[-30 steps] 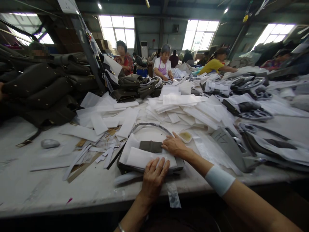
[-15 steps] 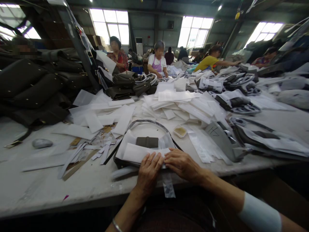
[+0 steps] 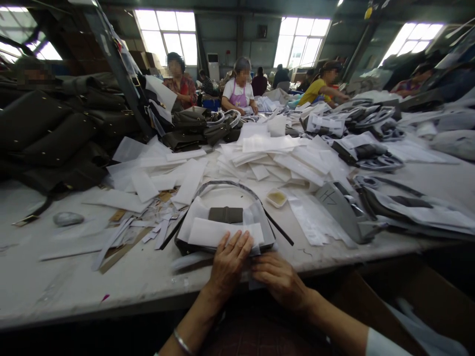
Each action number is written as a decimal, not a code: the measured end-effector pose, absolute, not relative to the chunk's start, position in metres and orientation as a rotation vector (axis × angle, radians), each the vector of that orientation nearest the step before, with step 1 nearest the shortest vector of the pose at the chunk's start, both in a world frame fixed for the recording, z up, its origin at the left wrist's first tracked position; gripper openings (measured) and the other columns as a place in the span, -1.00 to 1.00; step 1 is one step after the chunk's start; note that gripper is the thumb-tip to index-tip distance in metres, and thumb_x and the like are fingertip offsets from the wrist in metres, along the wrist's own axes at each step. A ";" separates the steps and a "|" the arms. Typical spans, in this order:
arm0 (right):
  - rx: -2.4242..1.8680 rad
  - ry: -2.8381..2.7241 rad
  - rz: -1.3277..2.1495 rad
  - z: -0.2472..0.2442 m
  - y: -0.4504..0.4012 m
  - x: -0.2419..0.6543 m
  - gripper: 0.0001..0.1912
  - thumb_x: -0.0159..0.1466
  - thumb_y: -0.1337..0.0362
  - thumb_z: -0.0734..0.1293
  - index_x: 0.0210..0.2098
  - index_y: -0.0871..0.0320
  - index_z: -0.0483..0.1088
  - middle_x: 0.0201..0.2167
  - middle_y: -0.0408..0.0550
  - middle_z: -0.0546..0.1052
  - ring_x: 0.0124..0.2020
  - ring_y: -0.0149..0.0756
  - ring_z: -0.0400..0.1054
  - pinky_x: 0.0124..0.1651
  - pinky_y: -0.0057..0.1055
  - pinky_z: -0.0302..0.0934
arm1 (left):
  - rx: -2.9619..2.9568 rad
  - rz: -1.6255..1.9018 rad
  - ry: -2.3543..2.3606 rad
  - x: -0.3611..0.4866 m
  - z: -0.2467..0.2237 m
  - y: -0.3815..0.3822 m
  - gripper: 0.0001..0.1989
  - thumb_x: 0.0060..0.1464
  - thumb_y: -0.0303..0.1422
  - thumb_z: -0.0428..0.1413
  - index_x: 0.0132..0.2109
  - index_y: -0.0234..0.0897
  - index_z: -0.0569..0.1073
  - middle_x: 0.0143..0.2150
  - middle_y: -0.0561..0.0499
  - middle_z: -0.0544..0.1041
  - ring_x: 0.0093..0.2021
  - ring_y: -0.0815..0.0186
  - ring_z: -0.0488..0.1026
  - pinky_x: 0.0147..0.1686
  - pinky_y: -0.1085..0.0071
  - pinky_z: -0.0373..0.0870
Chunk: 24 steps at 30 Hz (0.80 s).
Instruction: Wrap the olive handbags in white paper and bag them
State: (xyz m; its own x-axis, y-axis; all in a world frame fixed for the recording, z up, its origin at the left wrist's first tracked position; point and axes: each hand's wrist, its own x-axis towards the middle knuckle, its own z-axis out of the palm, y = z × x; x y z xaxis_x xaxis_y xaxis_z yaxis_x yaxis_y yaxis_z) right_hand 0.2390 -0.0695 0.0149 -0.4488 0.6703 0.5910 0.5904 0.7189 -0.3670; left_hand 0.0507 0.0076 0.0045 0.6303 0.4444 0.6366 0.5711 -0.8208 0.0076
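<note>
A dark handbag (image 3: 177, 242) lies flat at the table's front edge, white sheeting over it and its wrapped handle (image 3: 232, 184) arching away from me. Across its lower part rests a folded white sheet (image 3: 208, 232), under the flat, extended fingers of my left hand (image 3: 232, 259). My right hand (image 3: 280, 277) is low at the bag's front edge, fingers together and bent. Their tips are partly hidden, and I cannot make out what they hold. A small dark strap piece (image 3: 225, 215) shows between the sheets.
White foam sheets (image 3: 274, 158) pile up behind the bag. To the right stand a grey tape dispenser (image 3: 339, 210) and more wrapped bags (image 3: 404, 202); a small yellowish dish (image 3: 276, 199) is nearer. Dark bags (image 3: 48, 128) heap at left. Co-workers (image 3: 239, 91) sit across the table.
My right hand has moved down from the white sheet to the bag's front edge. The clear strip that hung there is now mostly hidden. My left hand stays on the sheet.
</note>
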 end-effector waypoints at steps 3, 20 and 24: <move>-0.965 -2.094 0.297 0.016 -0.075 0.231 -0.77 0.35 0.45 0.18 -0.21 0.12 0.45 -0.32 -0.02 0.60 -0.23 -0.28 0.48 0.02 -0.30 0.36 | -2.642 -0.957 -0.889 0.054 0.003 0.006 -0.53 0.27 -0.54 -0.15 0.26 -0.28 0.32 0.22 -0.11 0.44 0.27 0.19 0.31 0.30 0.10 0.10; -1.189 -2.070 0.307 0.073 -0.025 0.242 -0.84 0.34 0.35 0.26 -0.31 0.12 0.48 -0.45 -0.08 0.56 -0.39 -0.32 0.45 -0.24 -0.44 0.28 | -2.667 -1.092 -0.964 0.058 0.004 0.001 -0.61 0.24 -0.50 -0.04 0.18 -0.24 0.37 0.12 -0.08 0.52 0.20 0.18 0.38 0.25 0.11 0.18; -1.356 -2.042 0.395 0.076 0.002 0.242 -0.84 0.33 0.28 0.31 -0.36 0.09 0.51 -0.42 -0.13 0.60 -0.37 -0.35 0.46 -0.23 -0.48 0.24 | -2.817 -1.211 -1.108 0.058 0.017 -0.001 -0.67 0.16 -0.41 0.07 0.08 -0.27 0.39 0.05 -0.12 0.54 0.14 0.14 0.43 0.22 0.09 0.24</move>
